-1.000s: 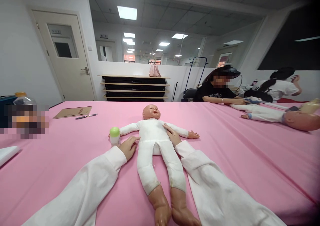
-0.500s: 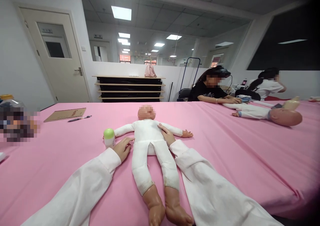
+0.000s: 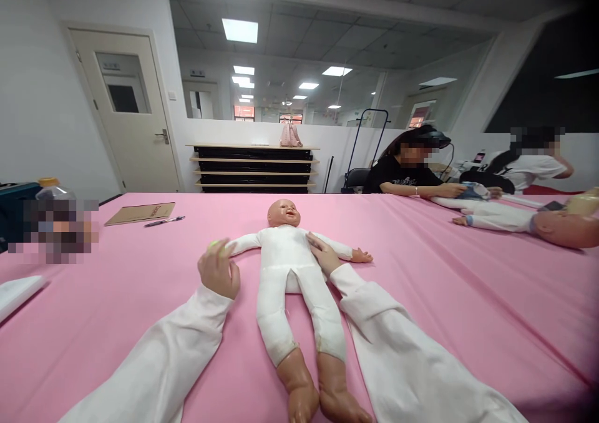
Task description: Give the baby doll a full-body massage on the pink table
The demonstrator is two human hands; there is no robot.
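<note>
A baby doll (image 3: 287, 248) in a white cloth body lies face up on the pink-covered table, its head away from me and its feet toward me. My right hand (image 3: 324, 253) rests against the doll's side near its arm, fingers stretched out. To the left of the doll, my left hand (image 3: 218, 272) is curled around a small bottle, of which just a bit of the green cap (image 3: 214, 244) shows. The fingers are somewhat blurred, and the hand hides the bottle's white body.
A brown notebook (image 3: 140, 213) and a pen (image 3: 165, 221) lie at the back left, with a clear bottle with a yellow cap (image 3: 49, 186) farther left. Across the table on the right, a person (image 3: 407, 167) handles blue cloth near another doll (image 3: 505, 217). A second person (image 3: 528, 161) sits beyond.
My left hand has moved from beside the doll onto the green-capped bottle. My right hand stays on the doll. The view has turned slightly left.
</note>
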